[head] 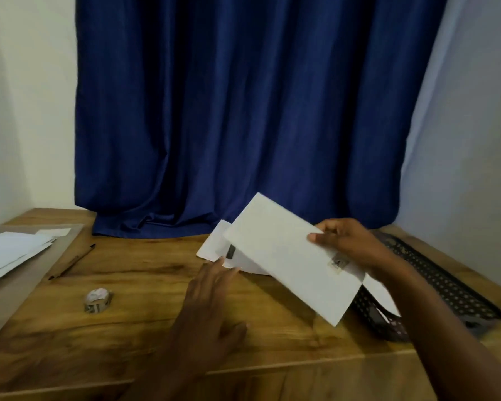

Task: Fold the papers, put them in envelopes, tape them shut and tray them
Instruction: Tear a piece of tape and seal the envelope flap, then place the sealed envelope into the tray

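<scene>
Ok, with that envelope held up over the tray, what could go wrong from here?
1. The right hand pinches the taped white envelope only at one edge, tilted, so it may slip before reaching the black mesh tray.
2. The left hand is reaching for the white envelopes lying on the wooden table under the held one, and could push them away.

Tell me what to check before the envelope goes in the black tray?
1. Envelope held: ok, the right hand pinches its edge, lifted off the table.
2. Taped shut: ok, I think; a tape piece shows near the right hand.
3. Paper inside: cannot tell.
4. Black tray within reach: ok, just under the right arm.
5. Room in the tray: cannot tell, mostly hidden.
6. Left hand free: ok, open, fingertips at the other envelopes.
</scene>
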`<state>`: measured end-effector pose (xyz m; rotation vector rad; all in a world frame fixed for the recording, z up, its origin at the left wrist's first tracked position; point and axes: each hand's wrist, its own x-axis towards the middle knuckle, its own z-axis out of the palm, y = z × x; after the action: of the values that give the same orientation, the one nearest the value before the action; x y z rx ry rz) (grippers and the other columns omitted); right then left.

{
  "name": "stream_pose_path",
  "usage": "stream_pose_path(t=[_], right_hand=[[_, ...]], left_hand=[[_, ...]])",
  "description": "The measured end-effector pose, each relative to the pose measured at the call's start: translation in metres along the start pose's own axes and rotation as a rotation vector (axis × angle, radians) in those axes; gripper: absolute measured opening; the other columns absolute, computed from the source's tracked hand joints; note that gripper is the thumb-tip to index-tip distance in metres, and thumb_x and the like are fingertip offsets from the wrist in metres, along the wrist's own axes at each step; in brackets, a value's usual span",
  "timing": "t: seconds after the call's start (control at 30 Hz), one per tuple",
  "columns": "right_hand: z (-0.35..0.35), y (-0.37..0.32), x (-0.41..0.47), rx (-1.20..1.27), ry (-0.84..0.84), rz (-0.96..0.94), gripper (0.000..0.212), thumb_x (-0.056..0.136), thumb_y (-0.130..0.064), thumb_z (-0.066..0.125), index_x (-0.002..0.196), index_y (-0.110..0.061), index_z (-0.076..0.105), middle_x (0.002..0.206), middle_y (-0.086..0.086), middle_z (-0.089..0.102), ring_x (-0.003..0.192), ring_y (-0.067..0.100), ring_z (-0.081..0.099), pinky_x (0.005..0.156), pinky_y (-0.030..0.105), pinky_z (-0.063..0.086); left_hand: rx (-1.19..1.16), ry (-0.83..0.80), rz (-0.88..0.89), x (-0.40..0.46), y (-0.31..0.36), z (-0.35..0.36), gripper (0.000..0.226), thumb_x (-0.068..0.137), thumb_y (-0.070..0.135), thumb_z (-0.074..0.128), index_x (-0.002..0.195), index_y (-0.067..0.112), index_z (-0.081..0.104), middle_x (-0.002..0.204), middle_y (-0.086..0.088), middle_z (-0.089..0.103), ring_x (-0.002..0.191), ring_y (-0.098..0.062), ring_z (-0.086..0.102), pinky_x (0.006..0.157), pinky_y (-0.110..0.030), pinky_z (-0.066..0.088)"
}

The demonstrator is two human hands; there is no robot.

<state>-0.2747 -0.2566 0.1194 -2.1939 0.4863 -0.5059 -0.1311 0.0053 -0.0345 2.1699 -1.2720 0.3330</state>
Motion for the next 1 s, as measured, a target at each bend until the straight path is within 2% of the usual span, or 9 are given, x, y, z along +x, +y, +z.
stream_pose_path(t=[0.13, 0.27, 0.4, 0.5, 0.6, 0.67, 0.8, 0.9, 1.0], right_hand=[[-0.075, 0.032, -0.014, 0.065, 0.330, 0.124, 0.016, 0.092, -0.027, 0.074, 0.090, -0.012, 0.075, 0.082, 0.011, 0.078, 0.064, 0.021, 0.071, 0.062, 0.032, 0.057], [-0.124, 0.082, -0.014, 0.047, 0.490, 0.276, 0.022, 0.089, -0.024, 0.076, 0.085, -0.004, 0.071, 0.086, 0.025, 0.073, 0.060, 0.027, 0.065, 0.067, 0.038, 0.057], [-0.131, 0.126, -0.001, -0.075, 0.426, 0.473, 0.038, 0.087, -0.027, 0.078, 0.106, 0.005, 0.068, 0.102, 0.029, 0.070, 0.090, 0.044, 0.070, 0.092, 0.058, 0.056], [-0.122, 0.147, 0.005, -0.141, 0.385, 0.555, 0.037, 0.087, -0.023, 0.079, 0.114, -0.006, 0.062, 0.096, 0.021, 0.069, 0.079, 0.038, 0.071, 0.073, 0.047, 0.062], [-0.114, 0.160, 0.003, -0.245, 0.340, 0.534, 0.045, 0.087, -0.015, 0.078, 0.127, -0.007, 0.058, 0.101, 0.019, 0.067, 0.082, 0.035, 0.069, 0.060, 0.035, 0.056], [-0.111, 0.165, 0.003, -0.345, 0.336, 0.536, 0.048, 0.086, -0.012, 0.079, 0.127, -0.004, 0.056, 0.095, 0.014, 0.062, 0.080, 0.030, 0.064, 0.057, 0.033, 0.052], [-0.107, 0.171, 0.003, -0.490, 0.256, 0.656, 0.045, 0.087, -0.021, 0.078, 0.121, -0.004, 0.055, 0.104, 0.018, 0.064, 0.092, 0.034, 0.067, 0.083, 0.049, 0.060], [-0.112, 0.166, 0.002, -0.568, 0.233, 0.691, 0.045, 0.085, -0.029, 0.079, 0.117, -0.004, 0.061, 0.106, 0.018, 0.067, 0.089, 0.027, 0.064, 0.087, 0.044, 0.057], [-0.117, 0.142, 0.003, -0.630, 0.344, 0.586, 0.037, 0.085, -0.031, 0.078, 0.110, -0.006, 0.070, 0.113, 0.019, 0.070, 0.089, 0.031, 0.060, 0.083, 0.042, 0.051]], left_hand=[[0.107, -0.259, -0.029, 0.001, -0.006, 0.009, 0.086, 0.086, 0.082, 0.036, 0.159, 0.043, 0.012, 0.168, 0.016, -0.005, 0.155, -0.010, -0.003, 0.125, -0.035, 0.001], [0.149, -0.293, -0.017, 0.001, -0.007, 0.011, 0.074, 0.090, 0.080, 0.031, 0.156, 0.046, 0.023, 0.168, 0.018, 0.006, 0.154, -0.004, 0.000, 0.125, -0.033, -0.005], [0.144, -0.282, -0.009, -0.001, -0.007, 0.009, 0.073, 0.090, 0.080, 0.032, 0.154, 0.046, 0.026, 0.168, 0.019, 0.008, 0.154, -0.002, 0.001, 0.124, -0.031, -0.005], [0.137, -0.285, -0.014, -0.001, -0.007, 0.008, 0.075, 0.087, 0.083, 0.028, 0.154, 0.047, 0.026, 0.167, 0.020, 0.009, 0.153, 0.000, 0.001, 0.124, -0.030, -0.004], [0.121, -0.294, -0.015, -0.001, -0.008, 0.007, 0.078, 0.085, 0.086, 0.025, 0.153, 0.048, 0.027, 0.167, 0.021, 0.009, 0.153, 0.000, 0.002, 0.124, -0.029, -0.003], [0.118, -0.299, -0.010, -0.001, -0.009, 0.007, 0.078, 0.085, 0.086, 0.024, 0.153, 0.048, 0.026, 0.167, 0.021, 0.009, 0.153, 0.000, 0.002, 0.124, -0.030, -0.003], [0.119, -0.274, -0.001, 0.000, -0.009, 0.007, 0.075, 0.088, 0.083, 0.028, 0.153, 0.047, 0.028, 0.167, 0.020, 0.011, 0.153, -0.001, 0.003, 0.123, -0.028, -0.005], [0.133, -0.284, 0.003, 0.000, -0.009, 0.007, 0.074, 0.089, 0.082, 0.029, 0.154, 0.047, 0.026, 0.168, 0.019, 0.009, 0.153, -0.001, 0.002, 0.121, -0.027, -0.006], [0.134, -0.292, 0.001, 0.000, -0.009, 0.007, 0.075, 0.089, 0.083, 0.027, 0.155, 0.047, 0.024, 0.168, 0.019, 0.008, 0.153, -0.002, 0.001, 0.122, -0.028, -0.006]])
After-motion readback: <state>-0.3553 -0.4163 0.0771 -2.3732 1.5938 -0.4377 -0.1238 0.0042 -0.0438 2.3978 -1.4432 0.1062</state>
